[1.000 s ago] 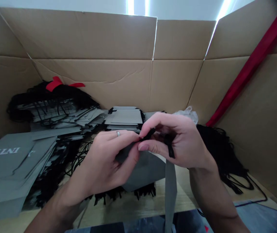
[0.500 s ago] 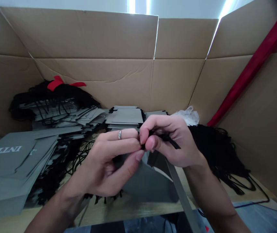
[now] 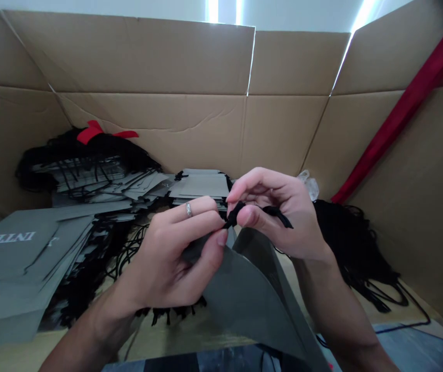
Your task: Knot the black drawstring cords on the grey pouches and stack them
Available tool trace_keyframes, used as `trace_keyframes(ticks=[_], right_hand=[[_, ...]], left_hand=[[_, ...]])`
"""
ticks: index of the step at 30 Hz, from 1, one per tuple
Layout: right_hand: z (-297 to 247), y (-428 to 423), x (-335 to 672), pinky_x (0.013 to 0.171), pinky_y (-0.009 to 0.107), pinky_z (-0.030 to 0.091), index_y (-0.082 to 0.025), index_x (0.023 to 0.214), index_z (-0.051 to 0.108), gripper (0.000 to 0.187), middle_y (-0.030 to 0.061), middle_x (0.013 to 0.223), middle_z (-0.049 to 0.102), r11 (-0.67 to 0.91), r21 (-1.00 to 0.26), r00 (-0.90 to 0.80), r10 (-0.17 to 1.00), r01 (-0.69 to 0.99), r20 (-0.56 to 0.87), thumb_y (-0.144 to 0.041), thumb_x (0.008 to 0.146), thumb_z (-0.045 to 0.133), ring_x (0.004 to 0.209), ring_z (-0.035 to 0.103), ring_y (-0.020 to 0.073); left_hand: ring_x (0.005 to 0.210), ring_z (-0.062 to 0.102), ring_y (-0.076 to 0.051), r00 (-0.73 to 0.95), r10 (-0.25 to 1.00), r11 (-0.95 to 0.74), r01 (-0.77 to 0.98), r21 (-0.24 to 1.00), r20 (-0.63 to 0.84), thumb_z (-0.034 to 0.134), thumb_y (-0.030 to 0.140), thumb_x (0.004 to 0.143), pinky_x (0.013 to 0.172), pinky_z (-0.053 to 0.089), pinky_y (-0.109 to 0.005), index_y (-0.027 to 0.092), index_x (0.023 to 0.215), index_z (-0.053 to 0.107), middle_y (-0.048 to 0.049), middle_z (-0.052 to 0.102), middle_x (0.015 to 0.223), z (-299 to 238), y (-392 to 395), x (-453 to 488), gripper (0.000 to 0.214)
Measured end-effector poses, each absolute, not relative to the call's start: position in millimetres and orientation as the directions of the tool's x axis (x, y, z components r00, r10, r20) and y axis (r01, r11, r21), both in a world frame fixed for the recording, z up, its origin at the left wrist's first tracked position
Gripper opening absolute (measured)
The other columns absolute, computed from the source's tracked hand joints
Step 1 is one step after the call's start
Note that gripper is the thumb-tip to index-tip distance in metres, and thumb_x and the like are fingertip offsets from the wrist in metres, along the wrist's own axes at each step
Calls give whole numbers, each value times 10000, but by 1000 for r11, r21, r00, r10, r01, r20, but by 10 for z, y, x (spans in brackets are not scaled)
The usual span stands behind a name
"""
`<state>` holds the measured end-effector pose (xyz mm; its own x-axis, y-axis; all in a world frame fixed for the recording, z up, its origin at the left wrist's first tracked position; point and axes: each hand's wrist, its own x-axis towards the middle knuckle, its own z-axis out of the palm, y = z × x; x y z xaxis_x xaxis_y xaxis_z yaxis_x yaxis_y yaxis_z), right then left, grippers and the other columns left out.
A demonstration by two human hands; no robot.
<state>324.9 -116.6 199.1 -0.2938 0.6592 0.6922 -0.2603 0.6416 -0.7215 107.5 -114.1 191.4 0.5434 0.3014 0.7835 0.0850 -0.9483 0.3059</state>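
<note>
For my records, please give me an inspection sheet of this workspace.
Surface: light wooden tabletop.
Job's things: grey paper bag with black cord handle.
Clutter: stacked grey bags, loose black cords, clear plastic wrap.
Grippers: left hand pinches the bag's top edge; right hand pinches the cord.
Cables: thin dark line, kind unclear.
Surroundings: cardboard walls, red strip.

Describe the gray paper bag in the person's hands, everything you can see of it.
The gray paper bag has a matte, stiff look, and its panels are slightly parted and curve downward, running off the bottom of the view. The left hand pinches its top edge. A black cord at that edge, apparently its handle, rises into the fingertips of both hands, and the right hand grips the cord above the bag.
</note>
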Motion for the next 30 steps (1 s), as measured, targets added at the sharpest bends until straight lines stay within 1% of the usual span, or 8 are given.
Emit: trace_keyframes(ticks=[4, 11, 15, 18, 21, 24, 27, 30], right_hand=[[1989, -1156, 3216, 575, 159, 528, -152, 940, 798, 158, -1, 814, 727, 716, -674, -235, 633, -184, 737, -163, 876, 942, 648, 644, 75], [1955, -1126, 3248, 704, 205, 554, -154, 890, 757, 167, 6, 836, 720, 796, -601, -228, 574, -70, 787, -198, 920, 915, 769, 669, 108], [1930, -1094, 3238, 679, 225, 524, -151, 852, 740, 235, 12, 806, 705, 739, -667, -215, 639, -96, 738, -288, 930, 915, 745, 641, 122], [1933, -1062, 3262, 700, 219, 515, -146, 847, 732, 243, 15, 810, 693, 717, -675, -243, 633, -175, 735, -300, 968, 877, 751, 620, 112], [1964, -1057, 3333, 683, 216, 519, -164, 1009, 770, 249, 25, 907, 707, 693, -693, -366, 603, -200, 709, -309, 902, 942, 786, 630, 118], [1991, -1070, 3376, 600, 191, 514, -193, 1130, 776, 454, 11, 949, 714, 684, -703, -480, 559, -194, 676, -205, 758, 1036, 727, 634, 98], [1987, -1072, 3356, 598, 165, 551, -147, 1032, 772, 304, 13, 936, 709, 763, -607, -490, 451, -222, 746, -43, 809, 950, 737, 705, 90], [1963, -1070, 3316, 638, 178, 599, -136, 1005, 751, 186, 28, 958, 720, 838, -515, -463, 390, -180, 796, 23, 915, 780, 783, 777, 114]], left_hand=[[730, 458, -100, 559, 326, -945, 163, 284, 763, 588, 88, 1026, 637, 375, -278, 166, 893, 574, 13, 515, 805, 1917, -1104, 1107, 155], [707, 402, -87, 584, 256, -967, 151, 206, 770, 580, 37, 1041, 613, 340, -269, 171, 869, 535, 24, 459, 798, 1878, -1073, 1149, 222], [681, 361, -91, 569, 249, -964, 65, 258, 784, 616, 25, 1013, 592, 298, -283, 193, 809, 453, 37, 399, 760, 1854, -1105, 1149, 311], [650, 352, -86, 575, 289, -941, 25, 337, 766, 606, 43, 1025, 577, 280, -282, 195, 773, 410, 44, 370, 725, 1873, -1132, 1130, 354], [646, 400, -81, 610, 329, -926, 61, 372, 720, 586, 92, 1063, 580, 313, -260, 185, 794, 497, 43, 426, 719, 1911, -1137, 1107, 298], [654, 458, -72, 620, 330, -931, 88, 355, 712, 589, 119, 1085, 593, 355, -223, 183, 844, 604, 44, 517, 729, 1941, -1118, 1094, 250], [647, 478, -66, 646, 366, -916, 124, 381, 670, 565, 122, 1098, 599, 377, -205, 182, 850, 619, 46, 566, 732, 1957, -1102, 1086, 260], [635, 463, -69, 655, 393, -903, 143, 404, 646, 537, 149, 1112, 587, 369, -216, 177, 858, 612, 43, 548, 720, 1955, -1099, 1079, 266]])
